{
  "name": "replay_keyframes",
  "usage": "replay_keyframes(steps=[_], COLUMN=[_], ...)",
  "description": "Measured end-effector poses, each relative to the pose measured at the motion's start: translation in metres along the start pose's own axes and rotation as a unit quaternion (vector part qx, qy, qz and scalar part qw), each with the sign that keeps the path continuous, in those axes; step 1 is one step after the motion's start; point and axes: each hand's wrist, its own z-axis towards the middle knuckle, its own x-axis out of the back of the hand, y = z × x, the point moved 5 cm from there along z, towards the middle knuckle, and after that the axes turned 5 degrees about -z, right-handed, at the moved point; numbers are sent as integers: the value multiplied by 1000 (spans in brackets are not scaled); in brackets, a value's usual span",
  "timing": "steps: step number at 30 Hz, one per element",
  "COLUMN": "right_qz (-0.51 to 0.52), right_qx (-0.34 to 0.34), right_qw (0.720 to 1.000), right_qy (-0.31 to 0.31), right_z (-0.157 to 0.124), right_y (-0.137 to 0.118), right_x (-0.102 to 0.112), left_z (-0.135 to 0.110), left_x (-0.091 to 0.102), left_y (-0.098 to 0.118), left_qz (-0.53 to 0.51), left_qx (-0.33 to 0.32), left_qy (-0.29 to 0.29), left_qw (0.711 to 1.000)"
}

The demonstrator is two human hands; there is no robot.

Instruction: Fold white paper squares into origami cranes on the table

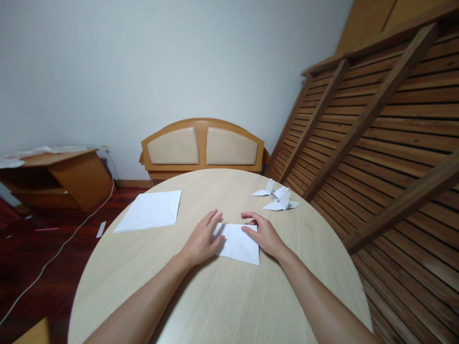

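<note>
A folded sheet of white paper (237, 246) lies on the round table in front of me, between my two hands. Over its left edge is my left hand (205, 239), open, with thumb and fingers apart; the hand covers that edge. My right hand (264, 235) is at the far right corner of the sheet. Its thumb reaches over the paper while the index finger extends past the far edge, a gap between them. The other right fingers bend partly out of sight.
The pale round table (229, 306) bears a stack of white paper (152, 210) at left and folded paper figures (281, 199) at far right. A slatted wooden frame (376, 129) leans at right. Beyond stand a headboard (202, 143) and a wooden desk (79, 179); a cable (71, 234) crosses the floor.
</note>
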Motion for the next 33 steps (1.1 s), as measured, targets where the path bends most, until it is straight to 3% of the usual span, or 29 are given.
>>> replay_keyframes(steps=[2, 4, 9, 13, 16, 20, 25, 28, 33], right_qz=[3, 0, 45, 117, 117, 81, 57, 56, 130], right_qx=[5, 18, 22, 5, -6, -3, 14, 20, -12], right_qw=[1000, 1000, 998, 989, 990, 996, 998, 998, 991], right_qy=[-2, -8, -35, -85, -84, -29, -36, -31, -27], right_z=[-1, -1, -4, -7, -6, -4, -4, -5, -4], right_y=[-2, -2, -1, -3, -5, -9, -18, -20, -12], right_x=[-2, -4, -10, -17, -16, -6, -3, -4, -7], left_z=[-4, -7, -11, -10, -9, -2, 6, 7, 4], left_x=[-11, -19, -25, -24, -21, -9, 9, 13, 13], left_y=[8, 9, 2, -1, 0, 6, 16, 16, 6], left_qz=[2, 17, 42, 58, 59, 50, 25, -10, -174], left_qx=[-25, -22, 10, 33, 41, 14, -25, -1, 85], left_qy=[-89, -137, -148, -134, -119, -46, 38, 62, 104], left_qw=[996, 990, 988, 989, 990, 998, 999, 998, 976])
